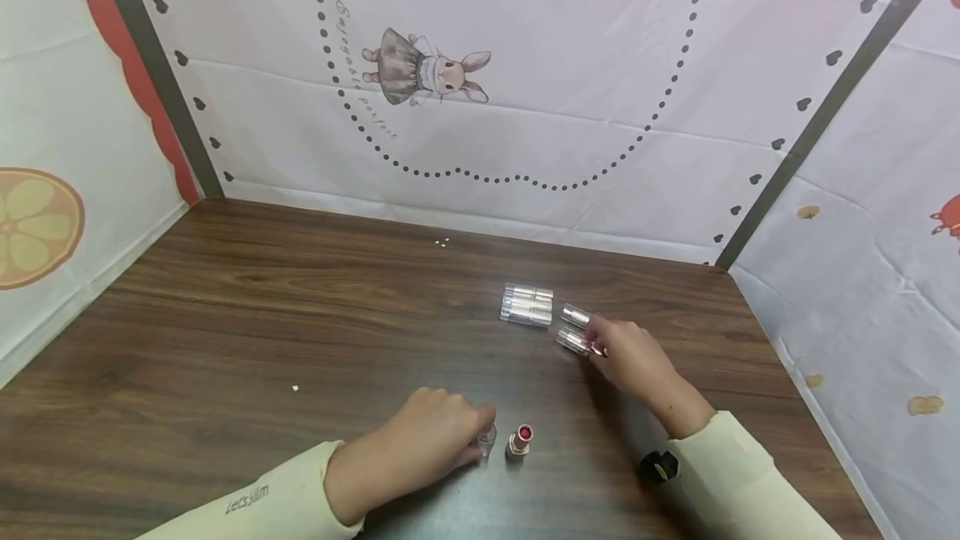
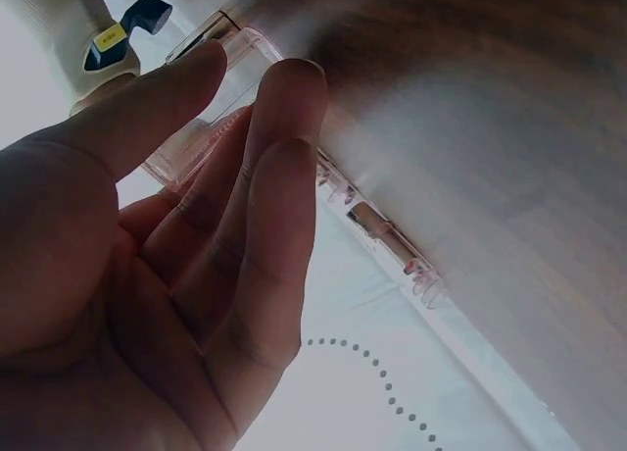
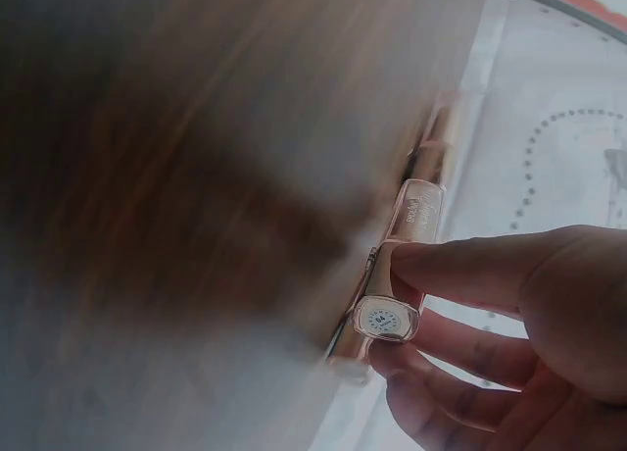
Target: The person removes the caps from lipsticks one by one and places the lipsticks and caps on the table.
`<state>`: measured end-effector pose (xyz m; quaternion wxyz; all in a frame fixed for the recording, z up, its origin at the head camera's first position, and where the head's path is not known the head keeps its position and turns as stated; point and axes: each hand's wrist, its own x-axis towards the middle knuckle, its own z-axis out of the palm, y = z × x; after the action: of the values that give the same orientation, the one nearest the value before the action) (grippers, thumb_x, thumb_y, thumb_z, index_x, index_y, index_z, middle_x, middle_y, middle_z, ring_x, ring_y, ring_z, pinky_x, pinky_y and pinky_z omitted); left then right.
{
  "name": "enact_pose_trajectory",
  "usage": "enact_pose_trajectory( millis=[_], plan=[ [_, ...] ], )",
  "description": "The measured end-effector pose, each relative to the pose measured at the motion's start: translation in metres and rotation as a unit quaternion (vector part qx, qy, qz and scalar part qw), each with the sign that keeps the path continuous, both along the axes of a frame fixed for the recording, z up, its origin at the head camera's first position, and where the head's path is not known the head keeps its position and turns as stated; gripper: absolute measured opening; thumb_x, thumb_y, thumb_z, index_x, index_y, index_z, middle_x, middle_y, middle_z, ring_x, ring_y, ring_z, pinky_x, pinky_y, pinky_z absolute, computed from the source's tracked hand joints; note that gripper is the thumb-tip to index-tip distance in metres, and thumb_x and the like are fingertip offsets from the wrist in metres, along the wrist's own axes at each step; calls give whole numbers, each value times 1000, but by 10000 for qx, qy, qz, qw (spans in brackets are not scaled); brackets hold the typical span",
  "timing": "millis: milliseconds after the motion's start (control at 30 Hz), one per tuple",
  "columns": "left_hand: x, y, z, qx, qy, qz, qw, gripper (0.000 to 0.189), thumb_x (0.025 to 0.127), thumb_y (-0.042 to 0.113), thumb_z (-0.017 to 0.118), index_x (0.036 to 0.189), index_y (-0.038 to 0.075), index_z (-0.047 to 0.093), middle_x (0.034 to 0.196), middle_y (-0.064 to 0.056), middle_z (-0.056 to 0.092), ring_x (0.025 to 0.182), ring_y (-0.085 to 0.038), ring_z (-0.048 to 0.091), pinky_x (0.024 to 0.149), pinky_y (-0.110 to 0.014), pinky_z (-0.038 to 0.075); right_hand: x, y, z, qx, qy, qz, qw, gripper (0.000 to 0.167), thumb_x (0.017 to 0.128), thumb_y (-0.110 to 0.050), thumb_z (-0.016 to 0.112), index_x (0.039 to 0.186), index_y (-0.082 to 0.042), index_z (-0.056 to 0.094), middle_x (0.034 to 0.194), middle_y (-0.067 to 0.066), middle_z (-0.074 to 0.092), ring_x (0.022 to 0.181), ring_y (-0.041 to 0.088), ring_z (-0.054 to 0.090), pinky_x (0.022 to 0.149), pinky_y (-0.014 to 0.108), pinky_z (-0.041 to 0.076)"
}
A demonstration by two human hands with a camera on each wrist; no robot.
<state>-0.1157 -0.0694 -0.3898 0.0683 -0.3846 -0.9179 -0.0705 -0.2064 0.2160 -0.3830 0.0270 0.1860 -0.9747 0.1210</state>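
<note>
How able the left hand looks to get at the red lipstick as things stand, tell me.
Probably yes: the red lipstick stands upright just beside the left hand, with only the clear cap that it pinches in between. Setting that cap down first would likely free the grip.

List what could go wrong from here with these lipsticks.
1. The uncapped lipstick stands upright right beside the left hand; a nudge might topple it and smear its red tip on the table.
2. The clear cap in the left hand's fingers could scrape that exposed tip if brought down crooked.
3. The right hand pinches a tube close to another tube, which might get knocked askew.
</note>
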Motion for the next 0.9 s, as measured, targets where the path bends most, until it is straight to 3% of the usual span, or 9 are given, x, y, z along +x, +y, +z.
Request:
enact_pose_trajectory(
  millis=[300, 500, 900],
  plan=[
    [0, 0, 1, 74, 64, -40, 9999, 23, 77, 31, 82, 79, 20, 62, 64, 10, 63, 51, -8, 53, 44, -28, 37, 23, -25, 11, -323, 358, 444, 9978, 23, 80, -2, 79, 98, -10, 67, 87, 2, 73, 80, 18, 69, 71, 37, 56],
    [0, -2, 0, 147, 105, -43, 9998, 23, 75, 29, 83, 78, 21, 61, 63, 10, 62, 51, -8, 53, 44, -29, 36, 37, -40, 17, -789, 333, 781, 9933, 24, 78, -1, 80, 97, -10, 67, 88, 1, 73, 82, 16, 71, 74, 32, 57],
    [-3, -2, 1, 89, -126, -76, 9999, 27, 72, 36, 86, 83, 21, 65, 65, 13, 62, 52, -6, 53, 46, -26, 37, 54, -51, 14, -1014, 485, 1061, 9880, 27, 77, -5, 83, 96, -13, 65, 87, -3, 71, 82, 13, 69, 76, 29, 56]
  ],
)
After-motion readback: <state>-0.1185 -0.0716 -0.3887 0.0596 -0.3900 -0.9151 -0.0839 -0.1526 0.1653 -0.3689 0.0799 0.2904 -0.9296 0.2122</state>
